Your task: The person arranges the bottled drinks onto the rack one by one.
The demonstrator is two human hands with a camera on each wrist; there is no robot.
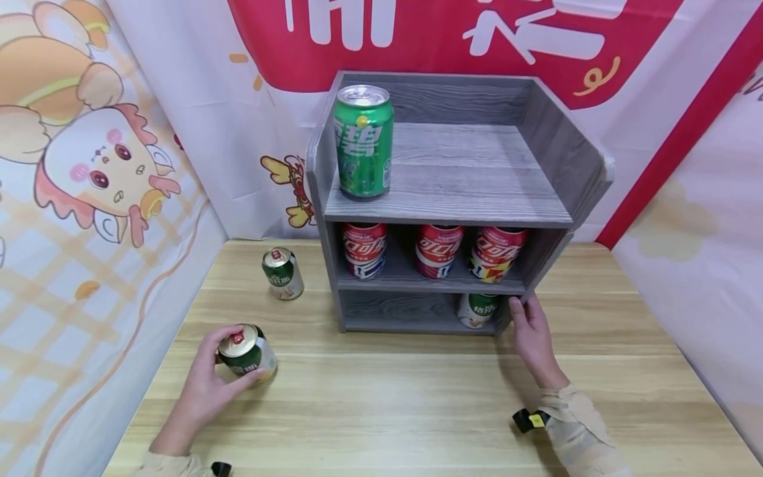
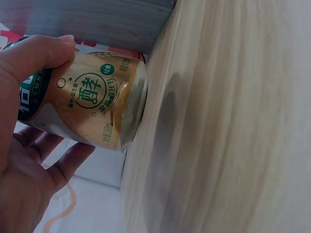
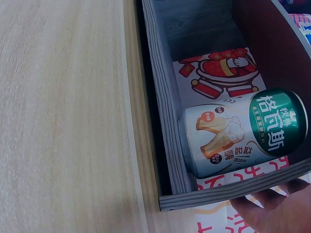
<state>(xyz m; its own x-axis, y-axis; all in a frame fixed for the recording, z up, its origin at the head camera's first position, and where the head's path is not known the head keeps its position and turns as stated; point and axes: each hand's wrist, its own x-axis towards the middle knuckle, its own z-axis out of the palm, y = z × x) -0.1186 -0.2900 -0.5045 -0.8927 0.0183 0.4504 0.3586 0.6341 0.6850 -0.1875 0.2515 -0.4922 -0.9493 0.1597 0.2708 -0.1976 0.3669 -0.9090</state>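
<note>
My left hand (image 1: pixel 208 377) grips a green-and-gold drink can (image 1: pixel 249 358) by its upper part, with the thumb on one side and fingers on the other. In the left wrist view the can's base (image 2: pixel 135 104) is at or just above the table; I cannot tell if it touches. My right hand (image 1: pixel 533 338) rests against the outer right side of a grey wooden shelf unit (image 1: pixel 417 341), near its bottom. The right wrist view shows its fingertips (image 3: pixel 248 208) against that side panel. Just inside it, a matching can (image 3: pixel 233 133) stands upright on the bottom shelf.
Another green-topped can (image 1: pixel 283 275) stands on the table (image 1: pixel 381 411) left of the shelf unit. A green soda can (image 1: pixel 365 142) occupies the top shelf's left end. Red cola cans (image 1: pixel 440 252) stand along the middle shelf. Printed cloth (image 1: pixel 197 86) hangs behind and at both sides.
</note>
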